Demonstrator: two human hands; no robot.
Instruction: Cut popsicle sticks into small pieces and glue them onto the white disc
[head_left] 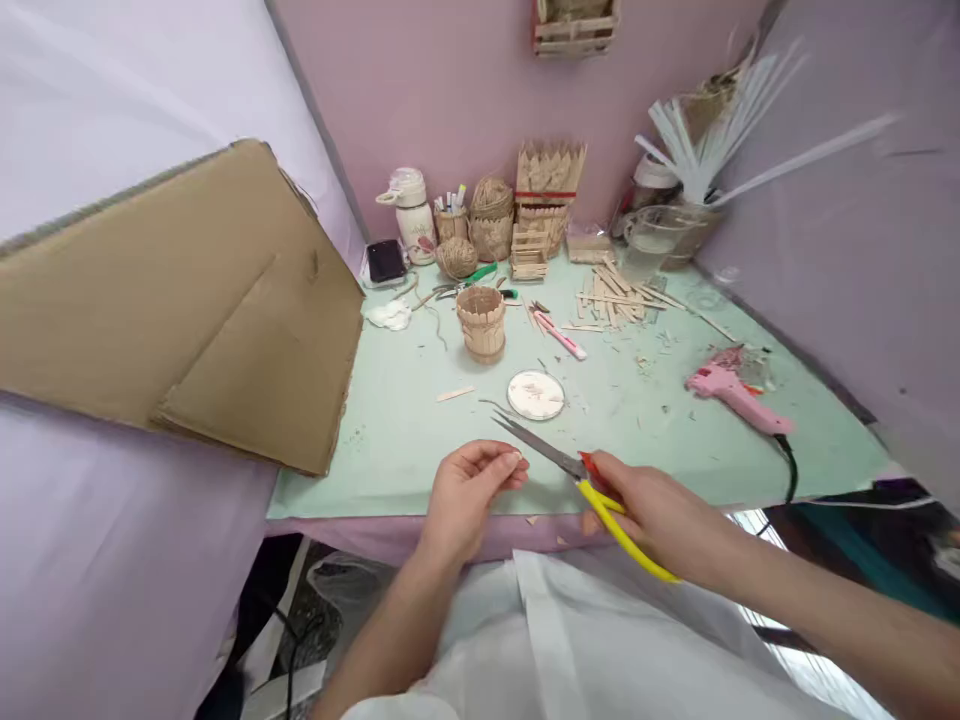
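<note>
My right hand (654, 512) grips yellow-handled scissors (559, 462) near the table's front edge, blades slightly apart and pointing left toward my left hand. My left hand (471, 488) is curled, fingertips pinched together close to the blade tips; whatever it holds is too small to make out. Just beyond the blades lie a round white disc (535, 394) and a single wooden stick (455, 394). Farther back stands a small cup made of wooden sticks (481, 321).
A pink glue gun (733, 391) with a black cord lies right. A pile of loose sticks (613, 297), a pink cutter (561, 337), twine balls, a white bottle (412, 212) and stick crafts sit at the back. A cardboard sheet (195, 300) leans left over the pale green table (390, 440).
</note>
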